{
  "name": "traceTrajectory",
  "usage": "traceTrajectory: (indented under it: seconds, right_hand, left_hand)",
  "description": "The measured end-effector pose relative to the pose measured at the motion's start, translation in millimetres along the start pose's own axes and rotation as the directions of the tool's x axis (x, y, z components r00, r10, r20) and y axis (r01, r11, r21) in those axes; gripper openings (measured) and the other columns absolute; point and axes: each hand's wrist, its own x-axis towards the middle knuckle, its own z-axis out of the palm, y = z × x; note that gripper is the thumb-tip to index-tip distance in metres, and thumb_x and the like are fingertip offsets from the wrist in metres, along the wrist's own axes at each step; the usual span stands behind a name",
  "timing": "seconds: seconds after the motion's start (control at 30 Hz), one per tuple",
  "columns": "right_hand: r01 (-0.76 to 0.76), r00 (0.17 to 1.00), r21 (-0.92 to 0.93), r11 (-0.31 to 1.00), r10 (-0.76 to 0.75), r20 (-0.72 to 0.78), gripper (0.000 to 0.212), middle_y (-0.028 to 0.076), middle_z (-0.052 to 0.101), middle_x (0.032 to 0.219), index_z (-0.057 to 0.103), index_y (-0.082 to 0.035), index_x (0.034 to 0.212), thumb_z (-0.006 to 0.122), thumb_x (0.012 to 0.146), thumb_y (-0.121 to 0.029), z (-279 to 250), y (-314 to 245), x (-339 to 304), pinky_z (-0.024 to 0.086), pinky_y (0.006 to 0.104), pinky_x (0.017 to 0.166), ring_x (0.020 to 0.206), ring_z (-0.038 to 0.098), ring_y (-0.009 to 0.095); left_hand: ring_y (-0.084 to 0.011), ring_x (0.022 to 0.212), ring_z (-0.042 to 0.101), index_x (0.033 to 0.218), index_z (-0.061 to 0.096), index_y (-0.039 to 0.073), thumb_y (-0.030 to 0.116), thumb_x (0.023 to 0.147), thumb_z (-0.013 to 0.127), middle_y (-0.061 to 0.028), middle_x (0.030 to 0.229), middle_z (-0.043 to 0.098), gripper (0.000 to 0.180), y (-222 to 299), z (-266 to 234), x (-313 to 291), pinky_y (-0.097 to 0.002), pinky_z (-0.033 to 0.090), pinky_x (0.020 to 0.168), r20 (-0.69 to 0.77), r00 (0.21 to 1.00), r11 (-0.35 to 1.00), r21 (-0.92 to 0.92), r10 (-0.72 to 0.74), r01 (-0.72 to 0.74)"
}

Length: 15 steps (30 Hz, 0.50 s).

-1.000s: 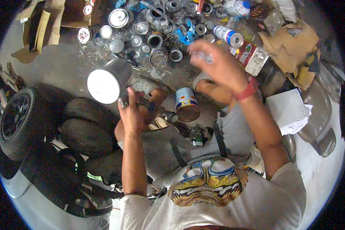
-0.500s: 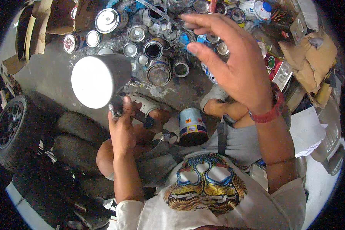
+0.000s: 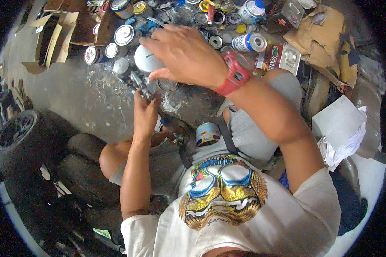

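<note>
My left hand [image 3: 146, 113] is closed around the lower part of a metal spray gun [image 3: 140, 85], held in front of my knees. Above the gun's body sits a white, rounded paint cup [image 3: 146, 60], its top tilted toward me. My right hand [image 3: 188, 53] reaches across from the right, fingers over the cup's far side and thumb at its near side, gripping it. The palm hides the cup's right part. Below, between my legs, a small paint can [image 3: 208, 133] with a coloured label stands on the floor.
Many paint cans [image 3: 124, 35] and lids crowd the floor ahead. A red tin [image 3: 270, 58] and torn cardboard [image 3: 319, 36] lie at the right. Stacked tyres [image 3: 19, 132] stand at the left, and a cardboard box [image 3: 55, 40] at the far left. Paper sheets [image 3: 341, 128] lie beside my right arm.
My right hand has come down and left from open air onto the cup. The spray gun has moved away from me and to the right, and its cup has tipped differently.
</note>
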Motion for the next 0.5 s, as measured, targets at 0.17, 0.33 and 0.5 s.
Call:
traceTrajectory:
  seconds: [0.17, 0.33, 0.5]
  right_hand:
    - [0.068, 0.995, -0.02, 0.997, -0.069, -0.077, 0.065, 0.011, 0.065, 0.107, 0.067, -0.009, 0.127, 0.089, 0.072, -0.034, 11, -4, 3, 0.054, 0.0471, 0.088, 0.102, 0.068, 0.034]
    - [0.128, 0.988, 0.257, 0.958, -0.1, -0.119, 0.062, 0.016, 0.069, 0.115, 0.068, -0.009, 0.125, 0.089, 0.071, -0.03, -6, -1, 9, 0.053, 0.0477, 0.097, 0.11, 0.067, 0.036]
    - [-0.167, 0.933, 0.714, 0.68, 0.343, -0.108, 0.076, 0.02, 0.067, 0.131, 0.056, -0.011, 0.145, 0.086, 0.085, -0.045, -25, 55, 10, 0.049, 0.0529, 0.108, 0.113, 0.069, 0.036]
  left_hand:
    - [-0.0151, 0.09, 0.061, 0.132, 0.047, 0.003, 0.016, 0.097, 0.067, -0.0102, 0.104, 0.07, 0.042, -15, -3, 10, -0.0312, 0.048, 0.079, -0.035, 0.993, 0.975, 0.2, 0.109, -0.1]
    - [-0.0155, 0.086, 0.06, 0.13, 0.048, 0.005, 0.022, 0.099, 0.068, -0.0072, 0.097, 0.067, 0.04, -37, -21, 15, -0.0324, 0.047, 0.068, 0.017, 0.987, 0.982, 0.104, 0.159, -0.16]
    - [-0.019, 0.095, 0.063, 0.139, 0.041, 0.007, 0.018, 0.098, 0.07, -0.0097, 0.107, 0.069, 0.051, -75, -43, 22, -0.0334, 0.048, 0.08, -0.038, 0.999, 0.998, -0.06, 0.033, -0.035]
